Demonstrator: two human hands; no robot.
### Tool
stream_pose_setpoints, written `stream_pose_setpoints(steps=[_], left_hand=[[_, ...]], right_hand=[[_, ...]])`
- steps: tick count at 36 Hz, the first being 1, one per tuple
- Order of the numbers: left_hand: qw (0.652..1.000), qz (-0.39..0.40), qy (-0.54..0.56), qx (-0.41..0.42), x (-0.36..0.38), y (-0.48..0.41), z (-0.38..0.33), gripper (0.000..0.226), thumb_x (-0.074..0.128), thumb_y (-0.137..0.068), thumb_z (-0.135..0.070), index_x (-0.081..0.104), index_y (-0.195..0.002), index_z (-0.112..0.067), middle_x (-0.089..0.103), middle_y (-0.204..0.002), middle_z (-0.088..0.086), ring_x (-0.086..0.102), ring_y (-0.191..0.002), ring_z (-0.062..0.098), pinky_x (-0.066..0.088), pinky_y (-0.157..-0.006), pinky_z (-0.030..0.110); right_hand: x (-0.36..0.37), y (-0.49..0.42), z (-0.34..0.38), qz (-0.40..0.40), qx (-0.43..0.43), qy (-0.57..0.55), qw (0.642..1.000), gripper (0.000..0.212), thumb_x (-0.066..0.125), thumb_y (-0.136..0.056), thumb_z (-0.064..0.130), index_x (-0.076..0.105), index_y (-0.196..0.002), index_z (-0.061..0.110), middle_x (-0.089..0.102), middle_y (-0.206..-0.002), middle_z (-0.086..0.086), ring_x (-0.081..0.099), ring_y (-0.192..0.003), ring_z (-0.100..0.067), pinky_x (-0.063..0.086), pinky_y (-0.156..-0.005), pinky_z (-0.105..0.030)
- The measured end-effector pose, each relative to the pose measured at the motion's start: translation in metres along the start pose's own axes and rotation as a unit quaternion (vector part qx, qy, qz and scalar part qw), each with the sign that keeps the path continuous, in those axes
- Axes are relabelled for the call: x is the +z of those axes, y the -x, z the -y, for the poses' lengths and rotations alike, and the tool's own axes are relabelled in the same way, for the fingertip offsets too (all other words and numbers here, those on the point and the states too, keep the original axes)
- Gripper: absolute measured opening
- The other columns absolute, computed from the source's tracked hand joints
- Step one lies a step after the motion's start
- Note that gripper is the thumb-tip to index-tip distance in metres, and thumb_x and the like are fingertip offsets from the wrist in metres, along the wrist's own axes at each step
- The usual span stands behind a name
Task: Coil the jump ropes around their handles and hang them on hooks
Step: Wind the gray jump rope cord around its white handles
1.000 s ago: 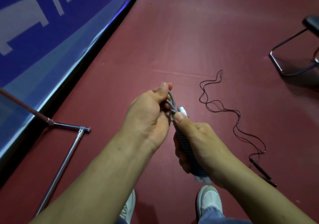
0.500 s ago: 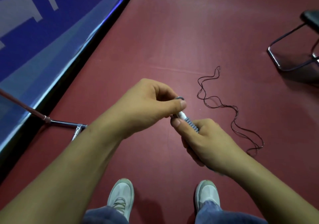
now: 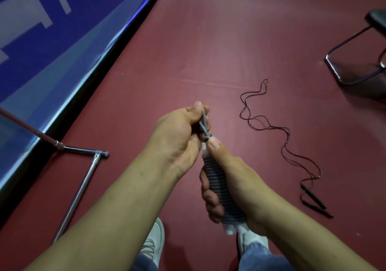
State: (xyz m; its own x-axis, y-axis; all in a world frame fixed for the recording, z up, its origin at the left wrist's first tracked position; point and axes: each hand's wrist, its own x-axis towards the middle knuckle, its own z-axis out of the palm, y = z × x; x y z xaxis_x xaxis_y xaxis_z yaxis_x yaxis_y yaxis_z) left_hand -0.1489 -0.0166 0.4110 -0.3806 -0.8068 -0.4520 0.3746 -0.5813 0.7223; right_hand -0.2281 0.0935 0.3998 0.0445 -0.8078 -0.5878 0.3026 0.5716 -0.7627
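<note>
The right hand (image 3: 236, 179) grips the grey coiled bundle (image 3: 219, 185), thumb pinning its top; the left hand (image 3: 177, 137) pinches the last loop (image 3: 204, 122) just above the bundle. Keep that loop taut while tucking it under 1 turn (slack likely unwinds).

dim, even indoor light; soft shadows under the chair (image 3: 361, 66) far right; glare on the blue banner (image 3: 52, 47); wide-angle bending at edges.
</note>
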Motion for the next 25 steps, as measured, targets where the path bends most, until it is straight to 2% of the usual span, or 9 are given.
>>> stream_pose_setpoints(steps=[3, 5, 8, 13, 18, 21, 25], left_hand=[[0.998, 0.028, -0.033, 0.037, -0.004, 0.001, -0.003, 0.024, 0.058, -0.099, -0.012, 0.067, -0.078, -0.004, 0.057, -0.062, 0.004, 0.051, -0.056, 0.012, 0.043, -0.05, 0.021], [0.998, 0.038, -0.015, 0.048, -0.004, 0.003, -0.006, 0.02, 0.057, -0.098, -0.013, 0.067, -0.084, -0.003, 0.059, -0.066, 0.005, 0.052, -0.058, 0.013, 0.042, -0.05, 0.023], [0.998, 0.042, 0.017, 0.05, -0.003, 0.007, -0.006, 0.019, 0.056, -0.099, -0.014, 0.067, -0.088, -0.003, 0.063, -0.07, 0.006, 0.058, -0.061, 0.015, 0.047, -0.057, 0.027], [0.996, 0.047, 0.032, 0.061, 0.0, 0.014, -0.014, 0.02, 0.057, -0.098, -0.015, 0.067, -0.083, -0.005, 0.065, -0.068, 0.005, 0.062, -0.06, 0.014, 0.052, -0.069, 0.03], [0.996, -0.023, 0.003, 0.087, 0.005, 0.012, -0.016, 0.025, 0.059, -0.099, -0.01, 0.064, -0.075, -0.005, 0.06, -0.058, 0.003, 0.056, -0.055, 0.014, 0.051, -0.053, 0.023], [0.995, -0.046, -0.01, 0.091, 0.005, 0.01, -0.019, 0.023, 0.059, -0.099, -0.01, 0.062, -0.078, -0.002, 0.059, -0.054, 0.001, 0.053, -0.056, 0.015, 0.049, -0.05, 0.022], [0.993, -0.037, -0.017, 0.113, 0.002, 0.015, -0.03, 0.024, 0.058, -0.1, -0.011, 0.062, -0.078, -0.002, 0.058, -0.054, 0.001, 0.053, -0.053, 0.012, 0.048, -0.051, 0.022]], right_hand=[[-0.003, 0.005, 0.006, 0.023, -0.004, -0.073, 0.997, 0.069, 0.05, -0.083, 0.078, 0.055, -0.068, 0.01, 0.04, -0.055, -0.012, 0.037, -0.04, -0.019, 0.036, -0.051, -0.029], [-0.005, 0.005, 0.013, 0.023, -0.011, -0.093, 0.995, 0.068, 0.05, -0.083, 0.077, 0.055, -0.067, 0.011, 0.04, -0.054, -0.011, 0.036, -0.04, -0.019, 0.035, -0.051, -0.029], [-0.004, 0.003, 0.017, 0.031, -0.016, -0.105, 0.994, 0.069, 0.05, -0.082, 0.078, 0.054, -0.065, 0.012, 0.041, -0.053, -0.009, 0.036, -0.04, -0.018, 0.034, -0.051, -0.029], [-0.004, 0.002, 0.02, 0.061, -0.017, -0.118, 0.991, 0.08, 0.047, -0.076, 0.089, 0.053, -0.064, 0.011, 0.04, -0.053, -0.009, 0.036, -0.04, -0.018, 0.032, -0.049, -0.027], [0.008, 0.005, 0.011, 0.032, -0.005, -0.067, 0.997, 0.077, 0.045, -0.076, 0.088, 0.052, -0.063, 0.012, 0.039, -0.052, -0.01, 0.034, -0.039, -0.018, 0.033, -0.049, -0.027], [0.014, 0.004, 0.008, 0.02, -0.015, -0.046, 0.999, 0.076, 0.046, -0.074, 0.088, 0.052, -0.063, 0.013, 0.04, -0.052, -0.01, 0.036, -0.039, -0.019, 0.035, -0.048, -0.027], [0.025, 0.008, 0.013, 0.037, -0.015, -0.042, 0.998, 0.078, 0.045, -0.073, 0.089, 0.05, -0.063, 0.012, 0.039, -0.052, -0.01, 0.035, -0.04, -0.019, 0.035, -0.047, -0.026]])
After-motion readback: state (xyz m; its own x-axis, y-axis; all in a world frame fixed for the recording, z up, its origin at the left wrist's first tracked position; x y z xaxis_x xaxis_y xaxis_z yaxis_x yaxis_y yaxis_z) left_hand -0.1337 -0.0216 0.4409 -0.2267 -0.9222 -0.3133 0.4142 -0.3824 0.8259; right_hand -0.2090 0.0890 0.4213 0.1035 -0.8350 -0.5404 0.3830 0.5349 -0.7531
